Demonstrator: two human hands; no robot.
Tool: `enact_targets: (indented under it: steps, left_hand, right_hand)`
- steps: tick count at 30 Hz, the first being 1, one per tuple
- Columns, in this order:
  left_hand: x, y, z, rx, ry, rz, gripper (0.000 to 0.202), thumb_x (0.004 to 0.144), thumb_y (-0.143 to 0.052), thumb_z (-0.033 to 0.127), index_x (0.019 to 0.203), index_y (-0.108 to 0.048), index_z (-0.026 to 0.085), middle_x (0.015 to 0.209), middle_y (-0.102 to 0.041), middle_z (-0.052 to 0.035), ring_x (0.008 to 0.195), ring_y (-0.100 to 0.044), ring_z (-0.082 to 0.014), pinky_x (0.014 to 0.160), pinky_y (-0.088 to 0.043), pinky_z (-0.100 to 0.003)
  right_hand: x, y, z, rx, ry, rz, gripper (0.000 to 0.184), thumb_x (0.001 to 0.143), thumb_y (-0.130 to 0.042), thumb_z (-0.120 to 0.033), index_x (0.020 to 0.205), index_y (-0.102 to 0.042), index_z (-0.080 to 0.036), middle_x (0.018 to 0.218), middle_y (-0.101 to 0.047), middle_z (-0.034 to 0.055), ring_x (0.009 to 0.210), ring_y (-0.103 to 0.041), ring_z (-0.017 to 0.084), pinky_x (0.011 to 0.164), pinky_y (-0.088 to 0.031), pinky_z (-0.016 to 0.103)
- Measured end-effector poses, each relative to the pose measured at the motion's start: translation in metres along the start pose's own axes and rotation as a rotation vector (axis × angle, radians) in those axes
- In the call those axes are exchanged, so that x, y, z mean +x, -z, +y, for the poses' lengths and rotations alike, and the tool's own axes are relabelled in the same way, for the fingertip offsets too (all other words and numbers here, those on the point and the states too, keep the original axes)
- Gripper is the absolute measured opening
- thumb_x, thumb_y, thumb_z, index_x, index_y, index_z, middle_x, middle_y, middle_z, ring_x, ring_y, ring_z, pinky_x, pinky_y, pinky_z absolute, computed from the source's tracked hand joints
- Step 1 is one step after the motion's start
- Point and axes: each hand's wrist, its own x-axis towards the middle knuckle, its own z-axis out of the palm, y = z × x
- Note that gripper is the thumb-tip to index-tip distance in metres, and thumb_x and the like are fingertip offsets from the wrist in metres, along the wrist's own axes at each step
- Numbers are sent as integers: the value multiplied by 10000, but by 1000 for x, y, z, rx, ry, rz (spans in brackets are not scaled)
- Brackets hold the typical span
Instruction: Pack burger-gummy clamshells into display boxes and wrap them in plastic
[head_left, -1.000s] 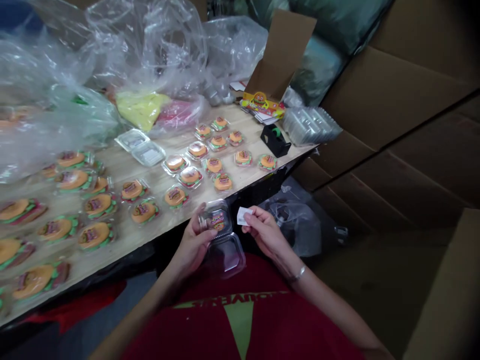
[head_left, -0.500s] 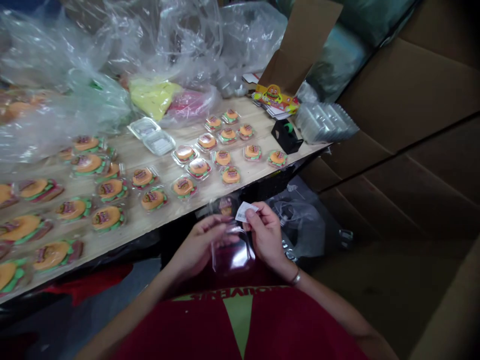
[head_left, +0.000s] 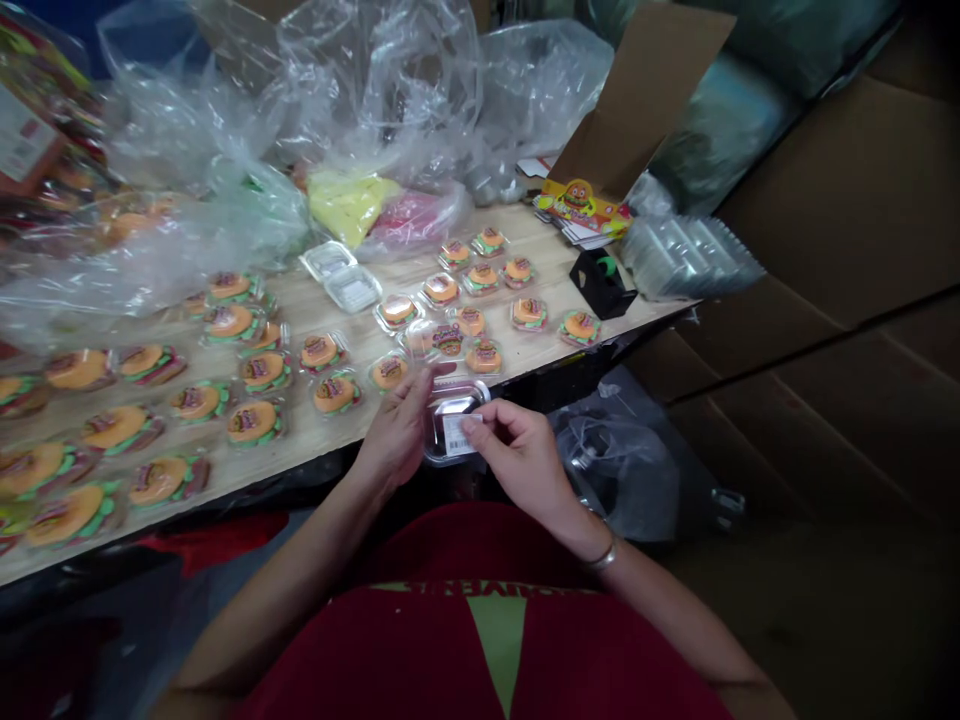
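At the table's front edge my left hand (head_left: 400,425) grips the left side of an opened clear plastic clamshell box (head_left: 450,398). One half of the box, with a printed label on it, tilts up over the table. In my right hand (head_left: 521,455) a small white barcode sticker (head_left: 460,437) is pinched between thumb and finger, held against or just over the box's lower half. Whether the sticker touches the plastic I cannot tell. Several packed toy burgers (head_left: 390,371) in clear boxes lie just beyond my hands.
More boxed burgers (head_left: 255,424) cover the table's left side. An open clamshell (head_left: 352,288) lies near the plastic bags (head_left: 405,110). A black tape dispenser (head_left: 602,283), stacked clamshells (head_left: 686,255) and a cardboard box (head_left: 637,90) stand at the right.
The clamshell has come up to the table edge, and my left hand has closed on its side. My right hand has brought the sticker down and left onto or over the box. The view has shifted left.
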Motion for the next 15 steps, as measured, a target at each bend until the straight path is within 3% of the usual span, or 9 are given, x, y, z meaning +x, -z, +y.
enact_targets:
  steps: [4,15]
  left_hand:
    - [0,-1,3,5,16,-8,519,761,-710,577,1097,-651,185,781,-710,-62,665,-669,-224,597,-519,-313]
    - [5,-3,9,16,19,-10,494,693,-768,550,1026,-691,193,613,-631,4,504,-550,-137,496,-459,-238]
  right_hand:
    - [6,-4,-5,-81,68,25,224,876,-591,-347,733,-611,-175,636,-564,-23,573,-451,92,537,-348,217]
    - [13,-7,-4,-153,81,45,241,872,-582,-346,702,-582,-175,611,-537,-32,559,-427,86,529,-329,217]
